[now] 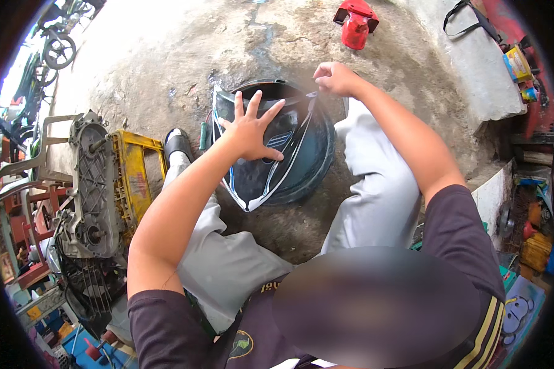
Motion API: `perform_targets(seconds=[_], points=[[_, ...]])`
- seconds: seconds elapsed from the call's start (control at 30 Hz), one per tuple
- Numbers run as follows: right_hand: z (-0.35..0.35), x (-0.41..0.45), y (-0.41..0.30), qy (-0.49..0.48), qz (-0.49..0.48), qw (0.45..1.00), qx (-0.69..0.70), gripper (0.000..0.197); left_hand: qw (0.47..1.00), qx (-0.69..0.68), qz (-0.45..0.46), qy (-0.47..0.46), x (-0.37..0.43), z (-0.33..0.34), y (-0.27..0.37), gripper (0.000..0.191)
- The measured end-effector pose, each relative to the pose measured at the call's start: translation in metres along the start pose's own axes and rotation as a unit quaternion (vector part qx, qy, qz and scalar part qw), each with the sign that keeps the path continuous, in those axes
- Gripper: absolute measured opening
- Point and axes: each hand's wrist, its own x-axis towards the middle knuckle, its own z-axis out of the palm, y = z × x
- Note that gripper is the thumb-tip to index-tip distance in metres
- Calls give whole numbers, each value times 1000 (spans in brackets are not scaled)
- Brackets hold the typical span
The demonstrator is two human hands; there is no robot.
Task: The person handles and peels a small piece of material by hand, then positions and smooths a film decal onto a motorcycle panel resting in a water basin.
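Observation:
A black motorcycle fairing panel [254, 177] with white and blue stripes lies over a round dark basin [316, 161] on the ground between the knees. My left hand [254, 124] rests spread on the panel, its fingers apart, the thumb near a blue-striped vent. Just beyond the panel's upper right corner is my right hand [334, 79], raised, with thumb and fingertips drawn together. A small thin thing may be between those fingertips; it is too blurred to tell. Beside the basin's left edge stands a green-handled tool [203, 136], partly hidden.
A red plastic motorcycle part [356, 27] lies on the concrete floor ahead. To the left are a metal engine crankcase [94, 184] and a yellow plastic crate [141, 173]. Parked motorcycles [57, 50] stand at the far left. A concrete ledge [484, 83] rises at the right.

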Motion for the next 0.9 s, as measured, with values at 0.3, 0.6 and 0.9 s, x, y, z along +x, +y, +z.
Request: perform_targets(seconds=[0.3,0.6,0.9], points=[[-22,3,4,57,-18,997,-44,20,996,10,3,93,-14,13,3,130],[-66,-90,-105,260,-109,955,94,21,998,17,-51,16,-68,-29,22,116],[138,-231,-131,205,-36,977,-42,12,992,-66,-8,105,-59,-6,-7,118]])
